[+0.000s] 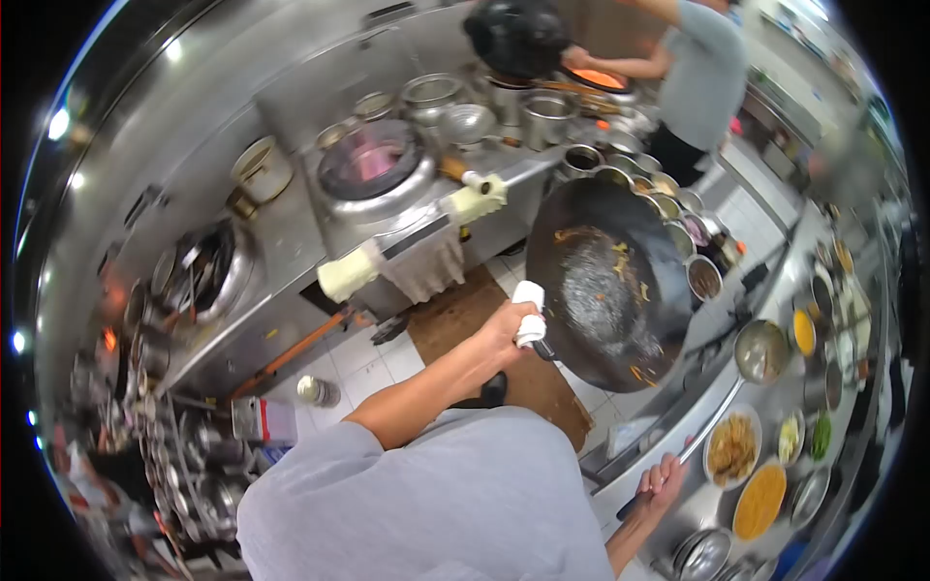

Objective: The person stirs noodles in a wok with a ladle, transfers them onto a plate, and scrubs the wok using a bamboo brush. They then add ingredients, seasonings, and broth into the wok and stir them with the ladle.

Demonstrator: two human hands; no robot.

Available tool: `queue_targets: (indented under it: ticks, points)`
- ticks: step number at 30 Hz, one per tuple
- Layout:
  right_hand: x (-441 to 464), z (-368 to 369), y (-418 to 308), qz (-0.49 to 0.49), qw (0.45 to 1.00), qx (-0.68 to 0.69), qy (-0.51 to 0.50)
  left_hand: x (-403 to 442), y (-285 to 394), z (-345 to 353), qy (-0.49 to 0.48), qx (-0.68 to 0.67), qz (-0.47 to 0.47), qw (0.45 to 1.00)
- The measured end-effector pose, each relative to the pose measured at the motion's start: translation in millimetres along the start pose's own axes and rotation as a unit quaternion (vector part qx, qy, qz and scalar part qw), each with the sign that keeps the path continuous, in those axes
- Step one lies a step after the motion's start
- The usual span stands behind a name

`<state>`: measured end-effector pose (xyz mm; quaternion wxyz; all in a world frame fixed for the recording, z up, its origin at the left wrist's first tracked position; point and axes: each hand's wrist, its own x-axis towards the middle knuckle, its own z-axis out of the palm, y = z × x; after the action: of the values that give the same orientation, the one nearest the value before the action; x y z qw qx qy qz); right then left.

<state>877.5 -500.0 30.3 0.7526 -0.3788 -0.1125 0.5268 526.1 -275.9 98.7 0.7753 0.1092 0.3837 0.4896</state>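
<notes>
My left hand [506, 327] is closed around the wok's handle, with a white cloth [528, 312] wrapped at the grip. The dark wok [668, 266] is held in the air between the stove and the counter, its inside facing up. Shiny liquid and a few yellowish and orange food bits lie in it. My right hand [662, 484] grips the long handle of a ladle [761, 351]. The bowl of that ladle is over the counter on the right, close to a bowl of yellow food [803, 332].
A plate of brown fried pieces [733, 445] and a dish of yellow-orange food [760, 499] stand on the right counter [702, 392]. Several seasoning pots [704, 278] sit beyond the wok. A lit burner [373, 160] is ahead-left. A co-worker [702, 73] handles another wok [516, 37].
</notes>
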Motion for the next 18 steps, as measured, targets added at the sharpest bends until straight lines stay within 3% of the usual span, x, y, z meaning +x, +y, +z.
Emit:
queue_targets:
  ticks: [5,8,15,18]
  points:
    - [34.1,30.8,70.7,0.097,0.994,-0.018,-0.055,-11.0,72.8,-99.2,0.078,-0.087,0.120,0.986]
    - [47.0,76.0,114.6,0.178,0.979,-0.099,-0.029,-6.4,138.7,-139.4,0.143,-0.162,0.162,0.963]
    - [84.9,185.1,229.6,0.285,0.933,-0.190,-0.113,35.7,291.5,-270.1,0.154,-0.221,0.221,0.937]
    - [103.9,249.9,263.0,0.271,0.929,-0.209,-0.145,85.4,352.7,-337.4,0.152,-0.199,0.231,0.940]
